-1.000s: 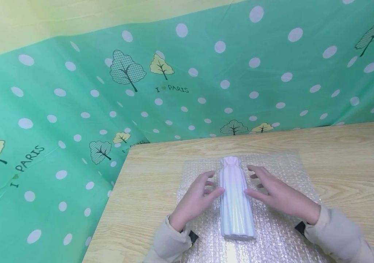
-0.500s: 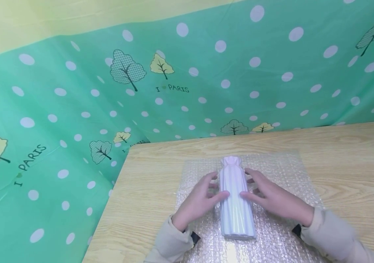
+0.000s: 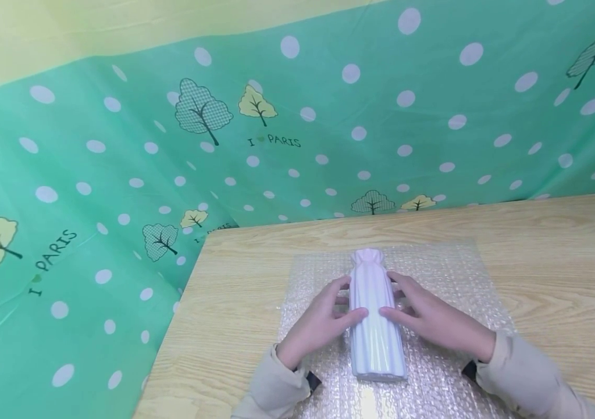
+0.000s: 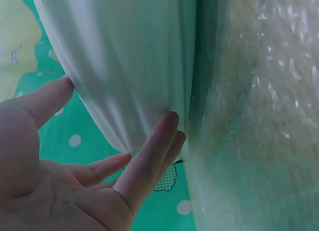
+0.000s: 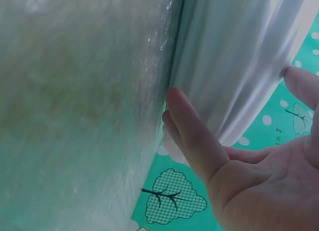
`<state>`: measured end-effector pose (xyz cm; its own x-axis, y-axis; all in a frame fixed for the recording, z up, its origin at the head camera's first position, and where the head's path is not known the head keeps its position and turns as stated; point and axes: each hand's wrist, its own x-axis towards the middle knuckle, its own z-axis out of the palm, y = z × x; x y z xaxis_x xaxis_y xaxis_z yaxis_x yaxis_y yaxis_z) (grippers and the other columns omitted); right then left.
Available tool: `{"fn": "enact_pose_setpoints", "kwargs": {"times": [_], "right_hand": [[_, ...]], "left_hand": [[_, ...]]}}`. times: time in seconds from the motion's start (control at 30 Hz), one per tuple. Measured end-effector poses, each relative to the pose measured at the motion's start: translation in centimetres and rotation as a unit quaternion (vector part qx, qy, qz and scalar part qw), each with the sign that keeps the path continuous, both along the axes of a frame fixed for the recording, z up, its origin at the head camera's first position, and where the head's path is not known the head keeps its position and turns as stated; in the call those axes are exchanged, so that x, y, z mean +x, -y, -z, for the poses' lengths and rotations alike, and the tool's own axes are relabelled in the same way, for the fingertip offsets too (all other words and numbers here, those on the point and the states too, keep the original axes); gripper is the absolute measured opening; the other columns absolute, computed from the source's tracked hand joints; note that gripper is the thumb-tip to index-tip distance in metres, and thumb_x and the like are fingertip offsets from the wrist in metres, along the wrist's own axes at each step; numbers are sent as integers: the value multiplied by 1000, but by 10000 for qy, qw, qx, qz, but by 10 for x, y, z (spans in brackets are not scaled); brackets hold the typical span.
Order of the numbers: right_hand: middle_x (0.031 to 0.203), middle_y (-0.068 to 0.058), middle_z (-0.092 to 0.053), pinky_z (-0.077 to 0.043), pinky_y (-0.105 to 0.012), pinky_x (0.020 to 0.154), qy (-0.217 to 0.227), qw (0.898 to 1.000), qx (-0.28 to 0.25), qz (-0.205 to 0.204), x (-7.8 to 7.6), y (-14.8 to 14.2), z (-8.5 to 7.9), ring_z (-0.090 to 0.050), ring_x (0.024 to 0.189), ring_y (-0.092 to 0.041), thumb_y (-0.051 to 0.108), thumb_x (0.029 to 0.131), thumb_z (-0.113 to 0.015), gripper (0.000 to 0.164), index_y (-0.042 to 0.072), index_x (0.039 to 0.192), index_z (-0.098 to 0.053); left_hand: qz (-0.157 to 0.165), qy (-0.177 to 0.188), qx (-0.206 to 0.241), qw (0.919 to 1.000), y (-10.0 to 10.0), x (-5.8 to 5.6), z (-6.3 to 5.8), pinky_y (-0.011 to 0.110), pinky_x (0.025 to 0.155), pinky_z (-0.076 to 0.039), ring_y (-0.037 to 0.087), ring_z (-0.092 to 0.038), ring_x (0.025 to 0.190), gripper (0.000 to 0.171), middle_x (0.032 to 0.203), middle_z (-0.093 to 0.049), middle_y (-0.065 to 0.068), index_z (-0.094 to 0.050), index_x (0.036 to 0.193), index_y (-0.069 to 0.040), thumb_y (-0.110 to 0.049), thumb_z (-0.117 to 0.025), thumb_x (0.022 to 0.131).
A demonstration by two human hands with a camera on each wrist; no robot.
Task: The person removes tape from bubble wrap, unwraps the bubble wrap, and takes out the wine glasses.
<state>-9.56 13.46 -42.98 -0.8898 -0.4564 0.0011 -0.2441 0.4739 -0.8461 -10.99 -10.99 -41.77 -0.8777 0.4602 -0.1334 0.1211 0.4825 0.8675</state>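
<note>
A glossy pleated vase (image 3: 376, 343), pinkish at the narrow neck and pale blue toward the base, lies on its side with the neck pointing away. It rests on a sheet of bubble wrap (image 3: 449, 273). My left hand (image 3: 320, 317) holds its left side, thumb across the top and fingers along the flank. From the right, my right hand (image 3: 430, 314) grips it the same way, the two thumb tips close together. In the left wrist view, thumb and fingertips meet the pleats of the vase (image 4: 129, 57). The right wrist view shows matching contact on the vase (image 5: 229, 57).
The bubble wrap is spread on a wood-grain table (image 3: 239, 291). Behind and to the left hangs a green curtain (image 3: 328, 116) with white dots and printed trees. Both forearms in light sleeves (image 3: 527, 366) reach in over the wrap from the near side.
Both hands have come inward from beside the vase, and their thumbs and fingers have closed onto its sides. The vase and bubble wrap stay where they were.
</note>
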Motion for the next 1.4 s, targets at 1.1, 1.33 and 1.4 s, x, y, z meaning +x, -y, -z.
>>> {"fn": "enact_pose_setpoints", "kwargs": {"times": [1.1, 1.33, 1.4], "right_hand": [[144, -35, -39, -60, -33, 87, 522, 9948, -802, 336, 1, 4, 1, -56, 120, -46, 36, 94, -67, 85, -2, 154, -20], [143, -33, -41, -60, -35, 86, 593, 9946, -762, 369, 1, 5, 0, -57, 119, -44, 38, 94, -67, 84, 0, 154, -21], [143, -33, -41, -61, -35, 85, 620, 9945, -759, 374, 2, 6, -1, -58, 118, -43, 38, 94, -67, 84, 1, 154, -21]], "left_hand": [[-87, -31, -25, 10000, -2, 0, 0, 27, 87, -58, 28, -59, 122, 76, 150, -45, 10, -34, 153, -15, -44, -68, 92], [-134, -22, -49, 9999, -1, -1, 2, 29, 87, -58, 27, -60, 120, 75, 149, -47, 9, -34, 153, -16, -45, -68, 91], [-144, -29, -50, 9999, -1, -1, 3, 29, 86, -58, 26, -60, 119, 75, 148, -47, 9, -35, 153, -16, -44, -68, 91]]}}
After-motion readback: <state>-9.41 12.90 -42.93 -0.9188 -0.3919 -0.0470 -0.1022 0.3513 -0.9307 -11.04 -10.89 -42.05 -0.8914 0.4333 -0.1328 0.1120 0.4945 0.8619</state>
